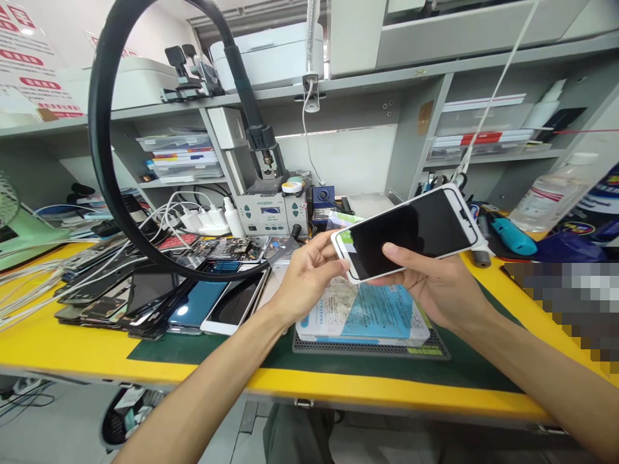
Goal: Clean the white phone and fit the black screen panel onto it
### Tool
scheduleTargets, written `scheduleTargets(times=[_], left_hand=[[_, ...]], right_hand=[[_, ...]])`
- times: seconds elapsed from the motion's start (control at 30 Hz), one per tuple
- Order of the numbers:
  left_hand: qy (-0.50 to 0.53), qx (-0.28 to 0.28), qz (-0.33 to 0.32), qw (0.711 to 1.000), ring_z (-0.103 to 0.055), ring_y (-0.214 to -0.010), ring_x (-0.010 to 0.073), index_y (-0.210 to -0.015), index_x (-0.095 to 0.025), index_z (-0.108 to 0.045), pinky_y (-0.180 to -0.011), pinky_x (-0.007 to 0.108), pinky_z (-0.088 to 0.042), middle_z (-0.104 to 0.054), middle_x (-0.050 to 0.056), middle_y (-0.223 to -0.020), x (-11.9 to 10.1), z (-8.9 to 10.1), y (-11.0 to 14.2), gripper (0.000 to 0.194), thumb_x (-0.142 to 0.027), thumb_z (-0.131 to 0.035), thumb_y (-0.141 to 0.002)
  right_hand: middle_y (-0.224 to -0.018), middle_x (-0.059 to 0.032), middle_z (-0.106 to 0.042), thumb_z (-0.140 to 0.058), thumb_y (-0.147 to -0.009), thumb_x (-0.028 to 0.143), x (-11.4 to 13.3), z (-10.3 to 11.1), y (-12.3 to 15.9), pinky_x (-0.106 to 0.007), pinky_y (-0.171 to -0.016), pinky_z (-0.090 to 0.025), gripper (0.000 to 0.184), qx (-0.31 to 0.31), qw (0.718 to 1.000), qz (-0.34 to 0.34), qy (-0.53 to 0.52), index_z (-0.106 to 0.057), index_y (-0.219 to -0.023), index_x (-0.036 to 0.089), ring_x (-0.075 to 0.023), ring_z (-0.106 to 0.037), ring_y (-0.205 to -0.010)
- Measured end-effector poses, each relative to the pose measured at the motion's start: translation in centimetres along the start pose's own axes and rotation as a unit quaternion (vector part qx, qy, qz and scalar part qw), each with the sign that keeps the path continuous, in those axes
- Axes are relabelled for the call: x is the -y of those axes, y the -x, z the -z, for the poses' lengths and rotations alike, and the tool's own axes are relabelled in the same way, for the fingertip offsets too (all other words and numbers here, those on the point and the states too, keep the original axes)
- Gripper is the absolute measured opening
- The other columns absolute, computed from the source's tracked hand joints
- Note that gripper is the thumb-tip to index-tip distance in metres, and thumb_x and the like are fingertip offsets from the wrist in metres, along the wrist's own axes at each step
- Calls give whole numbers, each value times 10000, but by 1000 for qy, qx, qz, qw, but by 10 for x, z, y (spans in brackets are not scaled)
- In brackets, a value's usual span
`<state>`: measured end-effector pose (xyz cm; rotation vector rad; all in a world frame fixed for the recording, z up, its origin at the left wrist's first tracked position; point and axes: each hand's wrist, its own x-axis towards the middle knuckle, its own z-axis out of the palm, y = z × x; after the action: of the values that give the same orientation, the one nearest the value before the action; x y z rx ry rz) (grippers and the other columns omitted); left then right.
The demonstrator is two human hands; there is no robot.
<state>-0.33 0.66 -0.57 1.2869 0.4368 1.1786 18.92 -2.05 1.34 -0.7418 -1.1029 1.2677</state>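
Note:
Both hands hold up a smartphone with a white frame and a dark screen, tilted so its right end is higher. My left hand pinches the phone's lower left end between thumb and fingers. Beneath the phone is my right hand, its thumb lying on the screen and its fingers curled behind the lower edge. Below the hands a blue and white box lies on a grey perforated mat; my wrists and the phone cover part of it.
Several phones and phone parts lie stacked on the left of the yellow table. A black hose loops up beside the grey soldering station. Bottles and a teal tool stand or lie at the right.

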Motion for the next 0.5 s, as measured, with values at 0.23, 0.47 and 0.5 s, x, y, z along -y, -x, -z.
scheduleTargets(times=[0.23,0.47,0.5], left_hand=[[-16,-27,-10,999,-720,-884,201,-1217,-175,-725,-797,326,-551,-790,76,-1038,0,1,0,369,-273,-754,-862],[-80,-44,-36,995,-680,-875,196,-971,-168,-796,-806,300,-524,-756,56,-923,-6,2,6,198,-346,-745,-902],[-87,-34,-37,995,-678,-917,204,-1013,-175,-791,-833,301,-522,-756,60,-959,-7,2,7,213,-333,-787,-869]], right_hand=[[-1172,-42,-772,-881,-780,306,1,1,-1,-400,-636,-704,591,16,1000,-7,15,-688,-1339,322,-312,-763,-1003],[-967,-12,-781,-881,-753,325,7,9,-1,-424,-705,-668,259,105,993,-12,54,-752,-965,251,-280,-749,-893],[-958,-6,-775,-878,-755,321,7,10,-1,-432,-767,-658,245,119,991,-13,60,-747,-951,255,-275,-742,-914]])
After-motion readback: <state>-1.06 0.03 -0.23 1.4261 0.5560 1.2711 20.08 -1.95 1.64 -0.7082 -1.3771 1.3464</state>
